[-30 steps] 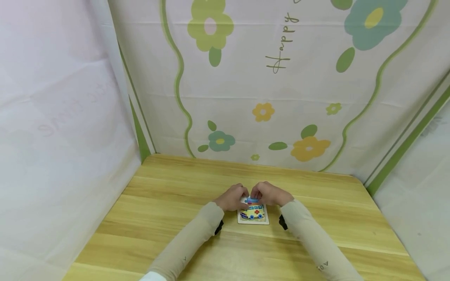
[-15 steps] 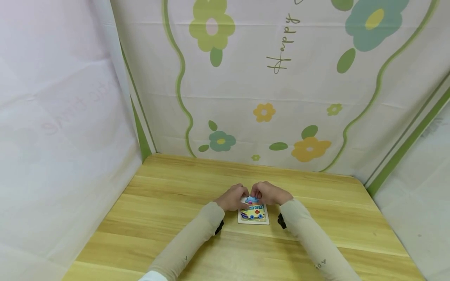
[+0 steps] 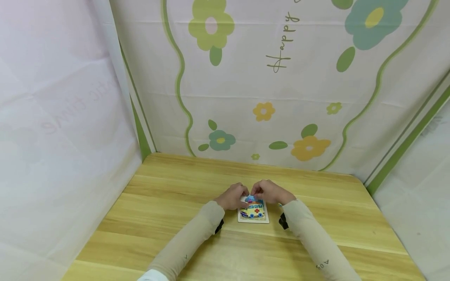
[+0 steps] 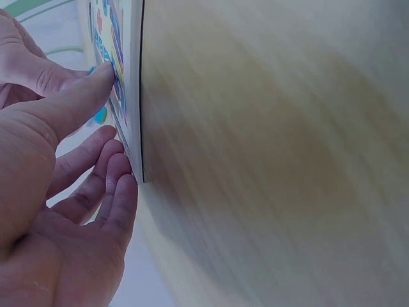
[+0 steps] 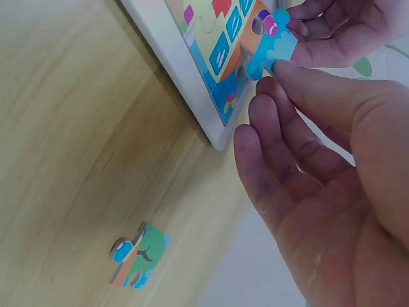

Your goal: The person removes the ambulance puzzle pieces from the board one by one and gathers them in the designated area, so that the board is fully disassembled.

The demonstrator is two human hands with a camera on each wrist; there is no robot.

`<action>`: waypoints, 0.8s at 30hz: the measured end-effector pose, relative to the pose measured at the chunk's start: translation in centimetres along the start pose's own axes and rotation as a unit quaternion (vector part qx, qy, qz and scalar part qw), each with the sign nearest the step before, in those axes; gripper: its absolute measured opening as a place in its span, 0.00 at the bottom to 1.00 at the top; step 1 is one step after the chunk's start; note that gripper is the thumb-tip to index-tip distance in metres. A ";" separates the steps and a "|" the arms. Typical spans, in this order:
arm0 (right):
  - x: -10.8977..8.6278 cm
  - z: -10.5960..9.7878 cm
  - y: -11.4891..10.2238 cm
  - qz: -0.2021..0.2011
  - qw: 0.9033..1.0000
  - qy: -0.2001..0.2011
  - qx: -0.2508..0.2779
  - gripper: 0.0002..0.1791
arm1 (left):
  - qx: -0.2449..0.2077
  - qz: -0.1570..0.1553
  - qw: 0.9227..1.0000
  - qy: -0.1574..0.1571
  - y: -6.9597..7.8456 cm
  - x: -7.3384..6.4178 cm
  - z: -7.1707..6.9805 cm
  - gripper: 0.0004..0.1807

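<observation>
Currently, both hands are at the far end of a small framed puzzle board (image 5: pixel 183 70), which lies flat on the wooden table (image 3: pixel 158 218), its ambulance picture (image 3: pixel 254 210) mostly filled in. Right hand (image 3: pixel 270 192): thumb and fingertip pinch the blue cloud piece (image 5: pixel 279 46) by an edge; the other fingers curl beneath, clear of the board. Left hand (image 3: pixel 232 197): thumb on the picture, fingers bent against the frame's corner, read as a bracing grip. Piece looks tilted and raised over the picture at the board's far end; whether any edge is seated cannot be told, as fingers cover part of it. Failure modes, by judgement: (1) Piece pressed while skewed; a tab could ride up on its neighbour and jam, or pop the adjoining piece out. Cause: uneven push from one edge only. (2) Left fingers sit right beside the piece and could be trapped under it or block its seating. (3) Narrow pinch on thin stock; the piece might slip or flip if the fingertips roll. (4) Board could slide should the bracing thumb ease off under sideways force. (5) A loose green-and-orange piece (image 5: pixel 148 249) lies on the table near the right wrist, apart from the board; the sleeve (image 3: pixel 314 236) might sweep it aside if that arm swings back carelessly.
</observation>
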State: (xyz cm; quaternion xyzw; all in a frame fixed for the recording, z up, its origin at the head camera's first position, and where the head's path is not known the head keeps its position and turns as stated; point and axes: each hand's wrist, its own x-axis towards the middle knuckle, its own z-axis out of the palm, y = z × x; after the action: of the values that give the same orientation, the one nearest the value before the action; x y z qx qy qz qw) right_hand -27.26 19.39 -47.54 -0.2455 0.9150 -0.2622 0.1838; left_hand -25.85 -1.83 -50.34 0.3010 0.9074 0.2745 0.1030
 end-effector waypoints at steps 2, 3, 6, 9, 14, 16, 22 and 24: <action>0.0 -0.1 0.0 0.000 1.000 0.002 -0.001 0.08 | 0.002 -0.001 1.000 0.000 0.0 0.1 0.0 0.20; 0.0 -0.1 0.0 -0.002 1.000 0.002 -0.003 0.08 | 0.003 -0.001 1.000 0.000 0.1 0.1 0.0 0.20; 0.0 -0.1 -0.1 -0.002 1.000 0.003 0.000 0.08 | 0.005 -0.003 1.000 -0.001 0.1 0.1 0.0 0.20; -0.1 -0.2 0.0 -0.007 1.000 0.005 0.007 0.08 | 0.004 -0.010 1.000 -0.003 0.2 -0.1 -0.1 0.20; -0.7 -0.6 0.5 0.003 1.000 0.020 0.018 0.07 | -0.002 -0.010 1.000 -0.003 0.1 -0.1 0.1 0.22; -1.1 -1.0 0.9 0.005 0.999 0.027 0.019 0.07 | -0.002 -0.007 1.000 -0.003 0.0 0.0 0.1 0.22; -2.6 -2.2 2.9 0.004 0.999 0.042 0.016 0.06 | 0.004 -0.013 1.000 -0.003 0.1 0.0 0.1 0.21; -3.3 -2.7 3.7 0.010 0.999 0.044 0.014 0.06 | 0.004 -0.018 1.000 -0.004 0.1 -0.1 0.1 0.21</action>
State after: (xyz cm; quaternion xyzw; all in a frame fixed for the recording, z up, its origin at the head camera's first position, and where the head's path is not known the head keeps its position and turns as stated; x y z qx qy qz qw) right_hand -27.14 25.04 -46.79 -0.2219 0.9209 -0.2838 0.1492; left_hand -25.62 -1.75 -50.37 0.2862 0.9135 0.2675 0.1101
